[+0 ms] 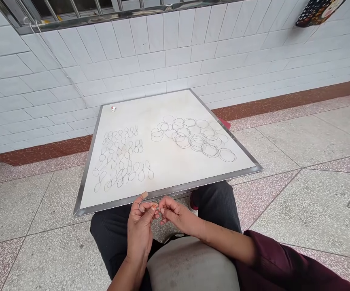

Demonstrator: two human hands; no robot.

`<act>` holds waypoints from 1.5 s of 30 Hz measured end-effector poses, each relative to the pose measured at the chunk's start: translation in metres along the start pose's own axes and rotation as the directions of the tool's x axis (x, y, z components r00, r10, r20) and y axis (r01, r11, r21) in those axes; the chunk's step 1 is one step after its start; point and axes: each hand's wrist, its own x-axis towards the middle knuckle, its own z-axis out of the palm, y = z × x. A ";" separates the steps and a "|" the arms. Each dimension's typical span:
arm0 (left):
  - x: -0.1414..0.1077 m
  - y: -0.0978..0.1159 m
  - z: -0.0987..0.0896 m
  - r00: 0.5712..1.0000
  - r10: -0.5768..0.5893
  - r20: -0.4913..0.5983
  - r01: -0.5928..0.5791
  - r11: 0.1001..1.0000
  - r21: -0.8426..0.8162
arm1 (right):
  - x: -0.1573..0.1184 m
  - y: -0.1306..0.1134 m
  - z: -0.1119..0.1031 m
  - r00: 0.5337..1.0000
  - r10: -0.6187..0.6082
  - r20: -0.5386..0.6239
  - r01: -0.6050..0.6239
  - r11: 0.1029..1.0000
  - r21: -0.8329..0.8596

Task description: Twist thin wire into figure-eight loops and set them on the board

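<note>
Close to the table's near edge, my left hand (pixel 141 226) pinches a thin wire loop (pixel 141 205) between thumb and fingers. A tan strip is wrapped round one of its fingertips. My right hand (pixel 176 214) meets it from the right, its thumb and fingertips closed on the same wire. The part of the wire between the fingertips is mostly hidden. On the white table (pixel 162 169), figure-eight twisted wires (pixel 123 176) lie in rough rows at the left. Plain round wire rings (pixel 197 141) overlap in a spread at the right.
A small white and red object (pixel 113 108) sits at the table's far left corner. Grey metal edging (pixel 175 195) borders the tabletop. Behind stands a white tiled wall (pixel 162 60) with a barred window (pixel 80 8). Something red (pixel 225 123) shows beyond the right edge.
</note>
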 end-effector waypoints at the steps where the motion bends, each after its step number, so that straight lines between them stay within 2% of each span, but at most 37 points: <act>1: 0.000 0.000 -0.001 1.000 -0.010 0.017 0.010 1.000 0.013 | -0.001 -0.002 -0.001 1.000 -0.023 0.003 0.023 0.999 -0.046; 4: -0.001 -0.001 -0.003 0.997 -0.035 0.067 0.032 0.998 0.051 | -0.004 -0.005 -0.007 0.997 -0.080 0.022 0.083 0.970 -0.230; 7: -0.002 -0.004 -0.004 0.994 -0.044 0.096 0.037 0.997 0.072 | -0.009 -0.006 -0.012 0.988 -0.151 0.025 0.146 0.882 -0.447; 9: -0.003 -0.005 -0.002 0.994 -0.048 0.102 0.040 0.996 0.081 | -0.011 -0.006 -0.014 0.984 -0.176 0.014 0.159 0.848 -0.505; 18: -0.005 0.001 0.005 0.991 -0.116 0.060 0.114 0.993 0.027 | -0.011 0.001 -0.012 0.963 -0.259 -0.079 0.189 0.851 -0.491; 26: -0.002 0.008 0.004 0.981 -0.180 0.077 0.174 0.981 0.081 | -0.014 0.007 -0.018 0.949 -0.312 -0.057 0.238 0.820 -0.520; 30: -0.001 0.010 0.003 0.974 -0.202 0.100 0.185 0.970 0.158 | -0.015 0.008 -0.019 0.940 -0.341 -0.032 0.273 0.802 -0.532; 34: 0.001 0.013 0.003 0.969 -0.194 0.150 0.158 0.962 0.222 | -0.014 0.004 -0.018 0.956 -0.290 -0.053 0.238 0.865 -0.441; 39: 0.001 0.020 0.005 0.944 -0.217 0.247 0.129 0.936 0.328 | -0.011 -0.004 -0.020 0.996 -0.080 0.037 0.085 0.988 -0.130; 42: 0.001 0.019 0.004 0.919 -0.259 0.298 0.143 0.922 0.359 | -0.009 -0.005 -0.025 0.995 0.026 0.095 -0.026 1.000 -0.003; 45: 0.004 0.014 -0.002 0.896 -0.299 0.328 0.169 0.913 0.371 | -0.006 -0.007 -0.030 0.983 0.058 0.174 -0.074 0.993 0.088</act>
